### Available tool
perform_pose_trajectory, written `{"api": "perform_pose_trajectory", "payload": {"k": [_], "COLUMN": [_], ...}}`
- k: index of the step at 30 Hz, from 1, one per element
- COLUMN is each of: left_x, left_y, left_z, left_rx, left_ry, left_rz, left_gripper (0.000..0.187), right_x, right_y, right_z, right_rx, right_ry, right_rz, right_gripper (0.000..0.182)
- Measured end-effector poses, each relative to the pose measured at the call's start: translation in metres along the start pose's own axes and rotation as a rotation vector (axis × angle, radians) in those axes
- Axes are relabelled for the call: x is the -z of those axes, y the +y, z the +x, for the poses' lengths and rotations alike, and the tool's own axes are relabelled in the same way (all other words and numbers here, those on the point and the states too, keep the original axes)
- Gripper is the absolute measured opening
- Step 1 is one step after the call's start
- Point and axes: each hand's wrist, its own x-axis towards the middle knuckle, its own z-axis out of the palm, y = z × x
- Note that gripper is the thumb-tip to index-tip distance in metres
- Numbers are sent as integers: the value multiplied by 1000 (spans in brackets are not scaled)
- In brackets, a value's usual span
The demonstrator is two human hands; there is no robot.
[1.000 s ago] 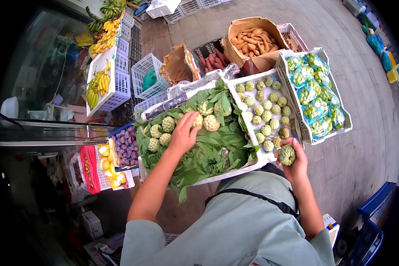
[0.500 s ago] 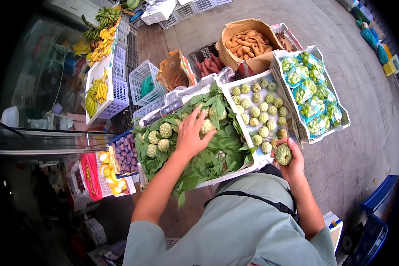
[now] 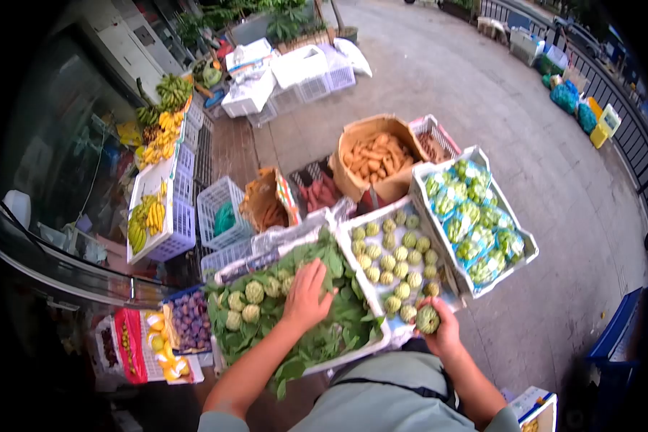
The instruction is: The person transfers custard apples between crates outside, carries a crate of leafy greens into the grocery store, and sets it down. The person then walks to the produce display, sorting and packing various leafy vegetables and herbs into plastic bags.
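Note:
My right hand (image 3: 446, 325) is closed around a green, bumpy custard apple (image 3: 428, 320), at the near edge of the tray (image 3: 450, 294). Inside that tray, more custard apples (image 3: 387, 278) sit in loose rows on a pale lining. On the left, my left hand (image 3: 308, 297) rests over the leaves (image 3: 331, 335) in a white crate (image 3: 376, 340), its fingers stretched out and thumb apart. Whatever lies beneath its palm is hidden. Beside this hand, a cluster of paler custard apples (image 3: 254, 291) nests among the leaves.
Bagged green produce (image 3: 475, 216) fills a crate at the right. Beyond are a carton of orange-brown roots (image 3: 374, 157) and a white basket (image 3: 219, 209). Plums (image 3: 192, 322) and bananas (image 3: 147, 216) stand at the left. A blue crate (image 3: 615, 335) is at far right.
The view has tilted up, showing more pavement and the railing. My left hand now covers the spot where custard apples showed near its fingers. My right hand keeps its custard apple.

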Motion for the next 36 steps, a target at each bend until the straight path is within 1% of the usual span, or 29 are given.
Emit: {"api": "perform_pose_trajectory", "payload": {"k": [1,2,3,5,6,7,9,10,11,13,14,16,17,18,19,21,22,23,24,25,26,28,29,30,31,33,34,35,36], "left_x": [-1,-6,-6,-6,-9,-11,-10,-15,-19,-25,-24,-22,-19,-22,-24,-23,-21,-19,-17,-16,-16,-15,-16,-16,-16,-19,-19,-18,-13], "left_y": [0,-3,-4,-1,2,3,11,11,10,7,10,14,16,3,1,3,2,3,3,3,2,5,7,9,9,6,5,4,8], "left_z": [6,10,16,18,18,21,25,28,31,38,37,35,32,24,24,17,22,22,22,24,28,38,40,41,41,39,36,32,30], "left_rx": [11,2,-22,107,105,100,141,147,151,245,227,191,176,165,105,27,15,26,40,40,86,136,224,313,320,337,311,316,267], "left_ry": [-59,-67,-37,-97,-19,-27,-20,17,72,49,70,112,94,67,72,110,106,81,55,49,43,41,-12,-63,-59,-59,-34,-35,16], "left_rz": [109,184,181,174,206,206,229,253,277,288,289,292,243,333,328,313,325,315,304,313,288,274,298,322,331,313,285,288,191], "left_gripper": [62,66,66,70,72,72,71,71,71,68,67,65,65,66,67,68,68,68,69,69,69,69,69,69,69,67,65,65,65], "right_x": [5,9,13,30,38,46,66,87,85,102,117,150,166,168,179,194,199,212,239,237,235,231,229,226,223,220,220,220,217], "right_y": [1,2,3,6,7,8,13,18,10,0,-1,9,16,17,23,31,35,45,67,66,66,69,70,69,70,75,79,80,80], "right_z": [5,3,5,11,12,14,16,21,19,23,27,23,26,40,42,50,57,69,91,98,99,109,112,116,119,120,119,120,118], "right_rx": [-15,-17,-23,-18,-12,-13,5,18,8,53,79,60,-8,-45,-123,-96,-131,-137,-72,-4,73,99,126,103,105,202,198,195,192], "right_ry": [13,53,97,141,166,172,341,325,363,427,481,624,747,778,805,789,759,754,756,745,744,718,700,673,660,707,699,686,675], "right_rz": [13,5,6,13,-15,-9,-34,-28,-13,-49,-96,-246,-303,-342,-389,-450,-470,-458,-749,-1043,-1265,-1265,-1271,-1328,-1327,-1418,-1419,-1374,-1329], "right_gripper": [28,28,28,28,29,29,29,22,22,27,30,36,41,44,47,43,48,48,54,59,67,66,65,63,63,65,65,65,64]}}
